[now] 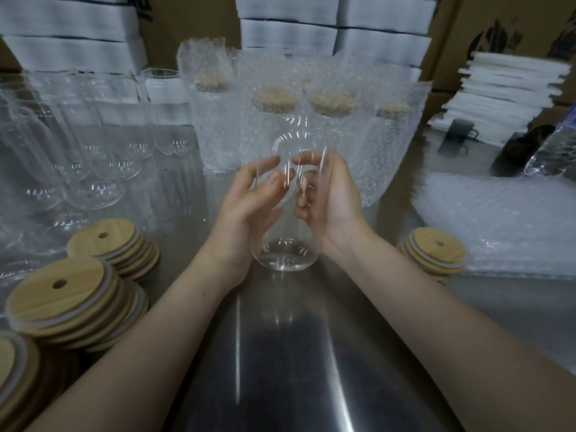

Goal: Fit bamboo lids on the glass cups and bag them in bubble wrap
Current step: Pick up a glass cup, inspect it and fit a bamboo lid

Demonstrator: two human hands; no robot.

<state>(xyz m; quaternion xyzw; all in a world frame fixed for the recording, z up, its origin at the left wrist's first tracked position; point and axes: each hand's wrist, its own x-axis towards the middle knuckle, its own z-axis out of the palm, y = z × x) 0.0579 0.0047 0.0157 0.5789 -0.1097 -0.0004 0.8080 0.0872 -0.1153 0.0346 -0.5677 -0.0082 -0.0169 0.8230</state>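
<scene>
From your head camera, you hold one glass cup (290,194) between both hands over the middle of the steel table (280,353). Its rounded base points toward you and its open mouth away, with no lid on it. Your left hand (249,207) wraps its left side, thumb across the near face and fingers curled round the wall. Your right hand (330,198) grips the right side the same way, its fingers (307,159) bent round the glass. You cannot tell whether the base touches the table. To your left lie stacks of bamboo lids (62,297), each with a small hole, and a smaller lid stack (434,247) sits to your right, just beside a flat pile of bubble wrap bags (498,219). Beyond the left stacks stands a group of bare glass cups (109,145). Behind the held cup stands a row of bagged cups (215,113), lids showing through the wrap. White foam blocks (71,35) and cardboard boxes (486,20) line the back, and two dark mugs (460,130) stand far right.
</scene>
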